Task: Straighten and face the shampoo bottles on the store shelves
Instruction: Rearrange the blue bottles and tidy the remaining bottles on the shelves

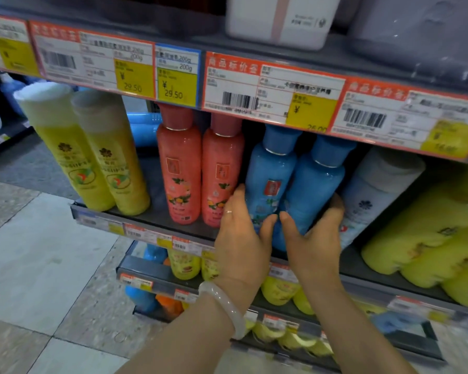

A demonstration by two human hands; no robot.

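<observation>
From your head view, your left hand (pixel 242 236) clasps the left blue bottle (pixel 270 182) and your right hand (pixel 315 236) clasps the right blue bottle (pixel 312 184), thumbs nearly meeting. Both bottles stand on the shelf (pixel 157 215), capped blue; only the left shows its red label. Pink bottles (pixel 179 171) stand at nine o'clock, a white bottle (pixel 373 193) at three.

price tags (pixel 270 90), white storage box (pixel 278 20), tiled floor (pixel 38 252)
</observation>
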